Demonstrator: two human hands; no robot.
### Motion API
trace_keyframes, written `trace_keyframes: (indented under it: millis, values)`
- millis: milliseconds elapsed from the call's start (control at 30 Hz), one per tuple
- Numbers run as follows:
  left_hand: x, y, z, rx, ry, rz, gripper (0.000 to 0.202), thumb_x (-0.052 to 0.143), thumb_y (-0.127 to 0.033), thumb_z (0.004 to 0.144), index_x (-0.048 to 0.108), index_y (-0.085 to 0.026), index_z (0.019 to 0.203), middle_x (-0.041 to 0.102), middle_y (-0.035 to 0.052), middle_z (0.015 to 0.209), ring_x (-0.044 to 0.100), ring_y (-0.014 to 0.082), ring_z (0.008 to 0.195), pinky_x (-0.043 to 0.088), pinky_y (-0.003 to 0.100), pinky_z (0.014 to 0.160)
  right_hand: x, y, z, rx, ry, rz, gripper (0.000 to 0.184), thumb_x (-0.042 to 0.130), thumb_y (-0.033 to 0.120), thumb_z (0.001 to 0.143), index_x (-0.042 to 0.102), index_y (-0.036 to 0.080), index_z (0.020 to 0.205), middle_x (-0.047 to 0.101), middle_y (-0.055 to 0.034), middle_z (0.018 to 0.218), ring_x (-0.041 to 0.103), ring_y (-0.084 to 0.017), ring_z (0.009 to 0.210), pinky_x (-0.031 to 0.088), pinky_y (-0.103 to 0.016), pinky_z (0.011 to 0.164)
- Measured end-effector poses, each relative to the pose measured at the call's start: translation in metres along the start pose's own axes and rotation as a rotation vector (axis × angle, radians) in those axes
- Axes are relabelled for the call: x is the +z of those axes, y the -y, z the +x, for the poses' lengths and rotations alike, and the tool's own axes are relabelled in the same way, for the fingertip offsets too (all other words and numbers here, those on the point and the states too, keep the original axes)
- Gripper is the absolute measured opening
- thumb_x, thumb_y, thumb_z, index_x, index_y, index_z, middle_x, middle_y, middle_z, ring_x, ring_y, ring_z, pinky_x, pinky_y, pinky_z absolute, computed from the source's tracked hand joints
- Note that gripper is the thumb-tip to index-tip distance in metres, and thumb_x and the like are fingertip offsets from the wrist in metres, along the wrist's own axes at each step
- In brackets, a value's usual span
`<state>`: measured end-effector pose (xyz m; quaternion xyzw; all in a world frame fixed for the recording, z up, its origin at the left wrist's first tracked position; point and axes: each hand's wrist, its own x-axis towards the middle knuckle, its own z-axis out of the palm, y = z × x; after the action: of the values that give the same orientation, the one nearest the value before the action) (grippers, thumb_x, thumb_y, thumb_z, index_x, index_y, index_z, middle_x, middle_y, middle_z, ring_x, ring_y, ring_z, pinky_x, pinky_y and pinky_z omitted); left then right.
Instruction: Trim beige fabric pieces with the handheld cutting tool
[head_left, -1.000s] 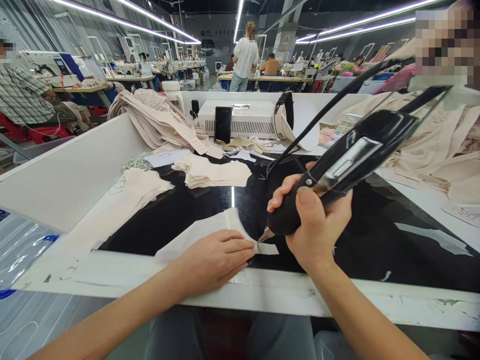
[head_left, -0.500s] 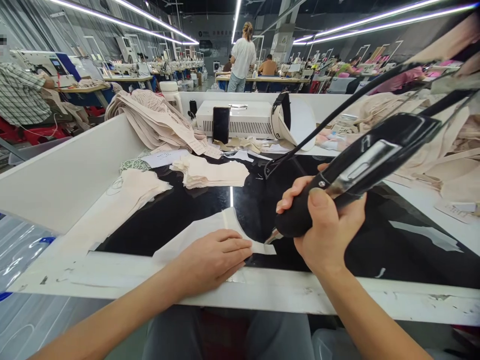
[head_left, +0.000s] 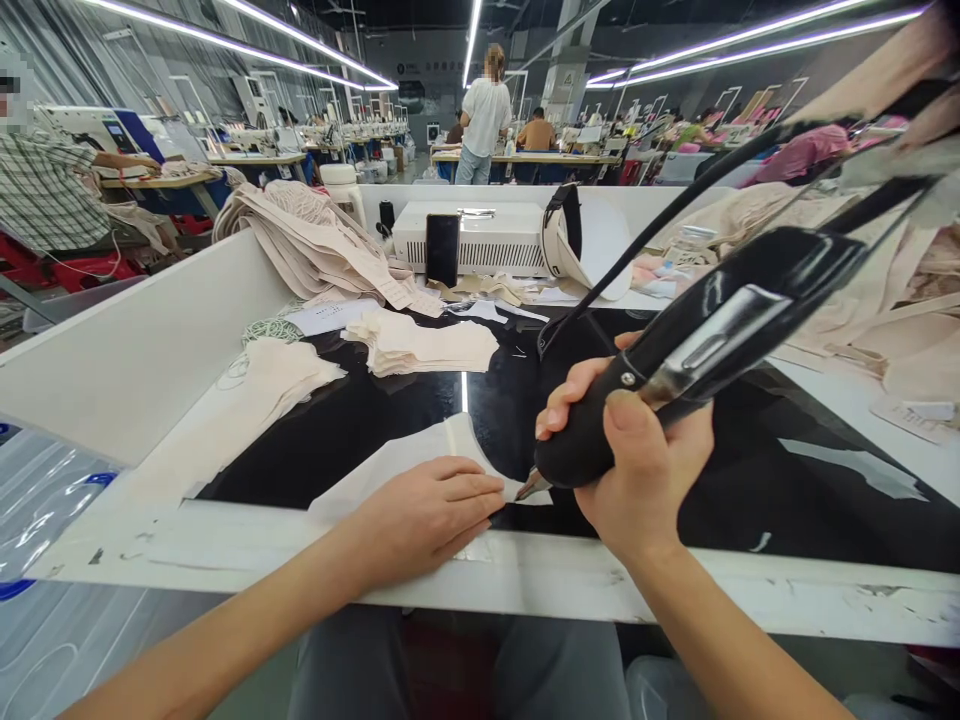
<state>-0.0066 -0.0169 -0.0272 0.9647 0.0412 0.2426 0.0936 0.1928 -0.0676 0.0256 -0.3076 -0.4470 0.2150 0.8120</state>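
My left hand point(head_left: 431, 515) lies flat, fingers stretched together, on a white fabric piece point(head_left: 390, 468) at the front of the black work surface point(head_left: 337, 425). A narrow end of the piece sticks out to the right of the fingertips. Wrapped in my right hand point(head_left: 645, 470) is a thick black corded handheld tool point(head_left: 697, 345) with a metal lever on its side. Its pointed metal tip point(head_left: 532, 486) touches or hovers just over that narrow end, close to my left fingertips; contact is hard to tell.
Cut cream pieces point(head_left: 424, 343) are stacked behind the white piece, more cream fabric point(head_left: 262, 385) to the left. A vented white box point(head_left: 480, 240), a phone point(head_left: 442, 250) and a white visor point(head_left: 600, 245) stand at the back. A black cable point(head_left: 660, 230) arcs across the right side.
My right hand has moved the tool slightly left and toward me, bringing its tip along the narrow fabric end nearer my left fingertips. My left hand stays put on the fabric.
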Motion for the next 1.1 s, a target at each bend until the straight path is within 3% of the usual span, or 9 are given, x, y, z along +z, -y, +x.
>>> trace_keyframes:
  millis: [267, 500, 767, 967, 1100]
  values:
    - [0.004, 0.002, 0.001, 0.020, -0.023, 0.005, 0.028, 0.056, -0.018, 0.119, 0.077, -0.009, 0.135, 0.084, 0.0116, 0.134, 0.077, 0.0243, 0.122, 0.065, 0.037, 0.111, -0.004, 0.000, -0.001, 0.010, 0.025, -0.086, 0.033, 0.089, 0.041, 0.094, 0.061, 0.031, 0.109, 0.073, 0.0072, 0.078, 0.067, -0.015, 0.057, 0.059, -0.029, 0.053]
    - [0.005, 0.002, -0.001, 0.001, -0.009, 0.002, 0.030, 0.056, -0.020, 0.119, 0.077, -0.012, 0.139, 0.084, 0.0125, 0.136, 0.077, 0.0247, 0.125, 0.067, 0.040, 0.113, -0.012, 0.006, 0.005, -0.026, -0.120, -0.074, 0.039, 0.094, 0.038, 0.084, 0.070, 0.030, 0.114, 0.073, 0.0072, 0.078, 0.065, -0.015, 0.053, 0.058, -0.030, 0.045]
    - [0.005, 0.002, -0.001, -0.007, 0.002, -0.017, 0.030, 0.057, -0.019, 0.118, 0.076, -0.013, 0.141, 0.083, 0.0132, 0.137, 0.077, 0.0250, 0.127, 0.067, 0.040, 0.113, -0.015, 0.005, 0.002, -0.041, -0.073, -0.101, 0.038, 0.093, 0.040, 0.088, 0.069, 0.031, 0.116, 0.074, 0.0072, 0.079, 0.066, -0.015, 0.054, 0.059, -0.030, 0.048]
    - [-0.010, 0.008, -0.007, -0.087, 0.023, -0.027, 0.029, 0.056, -0.025, 0.120, 0.077, -0.015, 0.137, 0.079, 0.0126, 0.144, 0.075, 0.0240, 0.133, 0.061, 0.039, 0.122, -0.020, 0.004, 0.008, -0.032, -0.032, -0.120, 0.035, 0.092, 0.039, 0.090, 0.065, 0.030, 0.110, 0.073, 0.0075, 0.078, 0.064, -0.015, 0.055, 0.058, -0.030, 0.050]
    - [-0.022, 0.018, -0.018, -0.165, 0.002, 0.047, 0.029, 0.054, -0.022, 0.120, 0.081, -0.017, 0.130, 0.081, 0.0111, 0.137, 0.077, 0.0231, 0.130, 0.064, 0.038, 0.116, -0.028, -0.005, 0.020, -0.059, -0.055, -0.139, 0.037, 0.093, 0.042, 0.088, 0.063, 0.030, 0.105, 0.071, 0.0074, 0.076, 0.063, -0.015, 0.053, 0.056, -0.031, 0.049]
